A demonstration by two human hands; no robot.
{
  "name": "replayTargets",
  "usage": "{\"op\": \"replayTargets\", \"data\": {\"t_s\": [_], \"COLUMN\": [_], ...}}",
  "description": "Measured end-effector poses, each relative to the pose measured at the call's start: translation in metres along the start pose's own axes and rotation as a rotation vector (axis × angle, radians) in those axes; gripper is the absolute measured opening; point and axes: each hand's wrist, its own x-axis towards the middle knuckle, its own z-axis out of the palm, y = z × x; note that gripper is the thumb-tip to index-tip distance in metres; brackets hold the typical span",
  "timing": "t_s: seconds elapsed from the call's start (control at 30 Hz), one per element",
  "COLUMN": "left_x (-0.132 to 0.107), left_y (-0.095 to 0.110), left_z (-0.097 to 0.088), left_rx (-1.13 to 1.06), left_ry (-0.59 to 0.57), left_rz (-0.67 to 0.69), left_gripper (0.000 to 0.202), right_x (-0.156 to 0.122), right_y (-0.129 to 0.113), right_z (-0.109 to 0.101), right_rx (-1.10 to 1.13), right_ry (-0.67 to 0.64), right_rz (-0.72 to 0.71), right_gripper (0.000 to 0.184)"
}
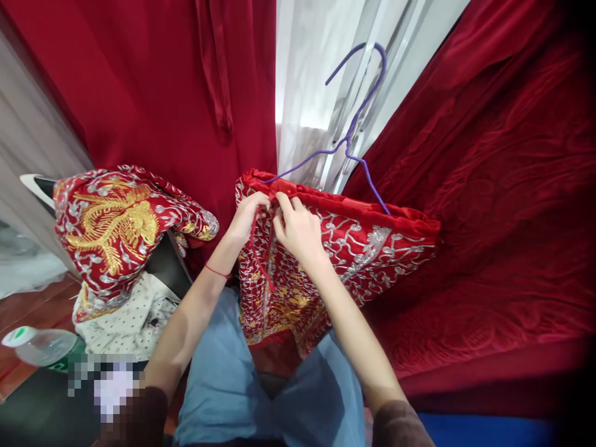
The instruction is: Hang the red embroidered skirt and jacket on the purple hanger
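A red skirt-like garment [354, 248] with silver and gold embroidery hangs in front of my knees, its plain red waistband along the top. The purple hanger [349, 139] reaches down inside that waistband, its hook upward. My left hand [251, 214] is closed on the waistband near its left end, fingertips partly hidden. Right beside it, my right hand [295, 226] has its fingers bent onto the same band, pinching at the cloth. A thin red drawstring [261, 264] dangles below my hands over the embroidery.
On a black chair at left lies another red embroidered garment [116, 223] with a gold motif, over a white dotted cloth [125, 320]. A plastic bottle [44, 347] lies at lower left. Red curtains [153, 81] and a white sheer curtain [307, 81] hang behind.
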Motion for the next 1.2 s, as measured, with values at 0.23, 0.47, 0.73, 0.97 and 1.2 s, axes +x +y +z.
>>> {"op": "replayTargets", "data": {"t_s": [0.23, 0.47, 0.73, 0.97, 1.2], "left_x": [0.001, 0.000, 0.000, -0.009, -0.002], "left_y": [-0.017, -0.019, -0.010, 0.023, 0.040], "left_z": [-0.004, -0.019, -0.019, -0.036, -0.042], "left_rx": [0.051, -0.055, 0.475, 1.098, 1.368], "left_ry": [0.127, 0.081, 0.306, 0.363, -0.139], "left_rz": [0.150, 0.116, 0.412, 0.757, 0.877], "left_gripper": [0.031, 0.040, 0.042, 0.051, 0.031], "right_x": [-0.010, -0.045, -0.058, -0.061, -0.062], "right_y": [0.003, 0.020, 0.046, 0.028, 0.040], "right_z": [-0.007, 0.009, 0.016, 0.033, 0.048], "right_rx": [0.000, 0.089, 0.288, -0.002, 0.673], "right_ry": [-0.113, -0.456, -0.854, -1.123, -1.094], "right_rz": [-0.050, -0.042, 0.166, 0.169, -0.010], "right_gripper": [0.045, 0.046, 0.048, 0.044, 0.046]}}
